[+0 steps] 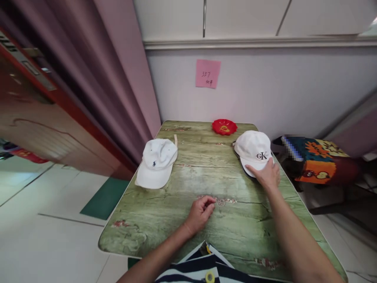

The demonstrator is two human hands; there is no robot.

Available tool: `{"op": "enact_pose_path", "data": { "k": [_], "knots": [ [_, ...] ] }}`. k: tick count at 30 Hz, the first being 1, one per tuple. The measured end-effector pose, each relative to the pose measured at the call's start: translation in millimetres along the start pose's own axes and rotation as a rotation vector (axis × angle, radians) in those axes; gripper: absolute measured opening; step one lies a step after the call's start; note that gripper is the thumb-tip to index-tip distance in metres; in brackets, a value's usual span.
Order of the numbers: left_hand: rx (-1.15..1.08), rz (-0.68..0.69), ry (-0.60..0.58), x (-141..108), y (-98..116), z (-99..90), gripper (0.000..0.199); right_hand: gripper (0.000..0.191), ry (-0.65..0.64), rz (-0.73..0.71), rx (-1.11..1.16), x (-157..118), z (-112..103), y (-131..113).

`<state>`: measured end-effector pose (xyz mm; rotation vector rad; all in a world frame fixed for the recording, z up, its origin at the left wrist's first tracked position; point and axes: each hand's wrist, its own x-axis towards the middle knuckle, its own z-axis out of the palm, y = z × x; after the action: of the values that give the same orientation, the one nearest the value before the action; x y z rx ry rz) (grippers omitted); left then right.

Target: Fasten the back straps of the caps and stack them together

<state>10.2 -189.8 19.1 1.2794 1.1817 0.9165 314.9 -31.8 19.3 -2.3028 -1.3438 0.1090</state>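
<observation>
Two hands are in my view: the left hand is free, its fingers loosely curled at the near middle of the table, and the right hand grasps the right cap by its brim, thumb across the top, fingers along the outer side. I count two white caps, one dish, one note and one curtain.

The right cap sits on the table's right side, just in front of the red dish, crown up and brim toward me. It is white and rounded, with dark overlapping letters low on the crown. The left cap lies well apart at the left edge, also brim toward me, a bit rumpled, with a small dark rider emblem and a pale strap standing up behind.

A dark edge shows under the right cap; I can't tell whether it belongs to another one. My right fingertips are partly hidden. I read "357" on the pink note, but not the line below. Patterned fabric beyond the table is partly pixelated, and the striped shirt is cut off by the bottom edge.
</observation>
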Motion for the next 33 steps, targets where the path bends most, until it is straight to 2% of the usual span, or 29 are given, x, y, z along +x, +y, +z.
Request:
{"op": "enact_pose_path", "data": {
  "k": [3,5,7,9,12,13,15,17,19,22,26,30,33],
  "knots": [
    [-0.151,-0.05,0.041,8.4,11.2,-10.4,0.035,0.121,0.034,-0.018,0.006,-7.7,-4.7,-3.5],
    [-0.134,0.008,0.142,19.4,27.9,-31.9,0.039,0.115,0.145,-0.077,0.012,-16.6,-9.6,-7.5],
    [-0.016,0.154,0.299,33.7,51.2,-67.8,0.039,0.105,0.286,-0.195,0.035,-30.0,-14.2,-13.7],
    [0.148,0.276,0.52,49.8,76.8,-114.1,0.036,0.093,0.334,-0.349,0.088,-47.9,-15.4,-23.4],
    [0.491,0.34,0.89,75.3,106.2,-182.1,0.03,0.08,0.189,-0.545,0.228,-79.0,-4.5,-44.9],
    [0.622,0.328,0.961,83.5,111.3,-199.6,0.03,0.076,0.137,-0.581,0.294,-88.7,2.6,-53.0],
    [0.861,0.261,0.973,97.6,113.9,-223.2,0.038,0.068,0.081,-0.601,0.453,-104.4,19.8,-67.3],
    [1.034,0.141,0.935,106.9,109.8,-233.1,0.053,0.062,0.023,-0.556,0.586,-113.4,36.9,-76.2],
    [1.143,0.021,0.893,110.9,104.3,-234.7,0.063,0.057,-0.033,-0.466,0.665,-116.0,50.0,-78.2],
    [1.217,-0.053,0.851,109.5,101.2,-234.5,0.049,0.052,-0.073,-0.341,0.743,-112.9,59.0,-73.7],
    [1.168,-0.016,0.874,101.8,107.5,-240.7,0.02,0.048,-0.087,-0.341,0.751,-109.4,58.4,-69.8],
    [1.018,0.095,0.925,87.8,126.7,-244.5,0.018,0.045,-0.083,-0.358,0.727,-111.1,56.2,-69.4],
    [0.852,0.2,0.973,72.7,155.6,-237.9,0.019,0.043,-0.114,-0.333,0.807,-116.2,52.0,-73.3]
  ]
}}
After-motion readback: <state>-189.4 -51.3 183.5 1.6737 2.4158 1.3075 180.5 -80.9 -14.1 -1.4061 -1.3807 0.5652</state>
